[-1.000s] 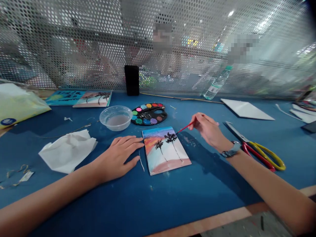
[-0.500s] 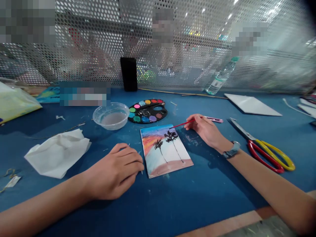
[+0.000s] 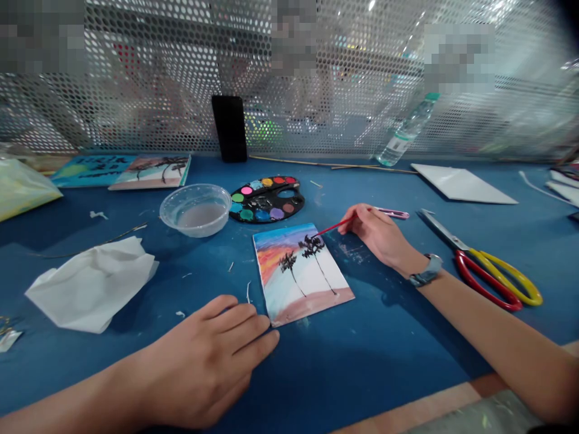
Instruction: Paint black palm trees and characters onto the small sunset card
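A small painting (image 3: 303, 274) of two black palm trees under a blue, purple and orange sky lies flat on the blue table. My right hand (image 3: 373, 232) pinches a thin red paintbrush (image 3: 333, 227), whose tip meets the top of the right-hand tree. Beside the painting's lower left corner, my left hand (image 3: 221, 349) rests palm down with its fingers stretched out and nothing visible in it. Behind the painting sits a black paint palette (image 3: 266, 208) with several coloured wells. To its left stands a clear plastic bowl (image 3: 196, 208) of greyish water.
Crumpled white paper (image 3: 94, 283) lies left. Scissors (image 3: 486, 271) with red and yellow handles, a pink cutter (image 3: 392, 213) and a white panel (image 3: 461, 184) are right. A phone (image 3: 230, 129) and a water bottle (image 3: 409, 132) lean on the perforated metal screen (image 3: 172, 114).
My left hand has moved down toward me, from the painting's left edge to its lower left corner, its fingers straighter. The brush tip has shifted slightly on the right tree's crown.
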{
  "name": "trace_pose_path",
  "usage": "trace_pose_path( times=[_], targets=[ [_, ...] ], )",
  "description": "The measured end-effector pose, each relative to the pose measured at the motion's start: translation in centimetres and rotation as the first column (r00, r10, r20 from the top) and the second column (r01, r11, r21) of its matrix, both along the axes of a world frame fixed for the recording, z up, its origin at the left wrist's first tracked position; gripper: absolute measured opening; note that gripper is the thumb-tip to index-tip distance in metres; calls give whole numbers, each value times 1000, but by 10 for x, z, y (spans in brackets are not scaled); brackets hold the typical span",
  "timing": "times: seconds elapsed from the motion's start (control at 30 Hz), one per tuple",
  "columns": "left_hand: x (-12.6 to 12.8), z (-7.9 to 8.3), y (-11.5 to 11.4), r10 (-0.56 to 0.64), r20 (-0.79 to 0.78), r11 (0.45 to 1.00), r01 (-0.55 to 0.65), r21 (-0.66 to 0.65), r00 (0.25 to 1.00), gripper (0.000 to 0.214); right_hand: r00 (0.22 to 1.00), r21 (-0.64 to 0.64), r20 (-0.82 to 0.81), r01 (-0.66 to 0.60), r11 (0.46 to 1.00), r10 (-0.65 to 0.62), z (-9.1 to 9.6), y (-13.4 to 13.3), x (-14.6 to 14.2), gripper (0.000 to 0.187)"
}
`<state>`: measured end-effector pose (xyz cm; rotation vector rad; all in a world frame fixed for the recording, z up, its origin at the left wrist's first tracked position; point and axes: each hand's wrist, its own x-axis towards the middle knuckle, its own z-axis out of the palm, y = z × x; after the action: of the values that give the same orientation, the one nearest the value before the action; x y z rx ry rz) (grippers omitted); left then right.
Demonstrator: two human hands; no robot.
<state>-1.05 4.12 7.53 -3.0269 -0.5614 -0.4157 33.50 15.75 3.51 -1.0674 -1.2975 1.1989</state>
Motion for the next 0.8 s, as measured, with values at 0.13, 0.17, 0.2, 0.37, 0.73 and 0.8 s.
trace_pose_path(
  times=[0.13,0.17,0.2,0.37,0.73,0.8],
  targets=[
    [-2,-2,2,-12,-2,1000,12,28,1000,37,1000,-5,26,-4,1000,4,0,0,0,35],
    [-3,-2,3,-12,4,999,12,35,1000,36,999,-6,32,-4,1000,4,0,0,0,36],
    [-5,-1,4,-12,11,999,11,40,1000,36,999,-6,37,-2,1000,3,0,0,1,36],
    [-8,-2,7,5,41,999,-6,34,999,35,999,-4,35,-3,1000,3,-2,2,3,32],
    [-10,-10,7,8,75,1000,-9,17,997,39,998,-12,-55,22,1000,-23,3,4,6,29],
    [-11,-10,6,3,72,1000,-4,12,997,38,997,-3,-69,36,999,-36,5,0,3,29]
  ],
)
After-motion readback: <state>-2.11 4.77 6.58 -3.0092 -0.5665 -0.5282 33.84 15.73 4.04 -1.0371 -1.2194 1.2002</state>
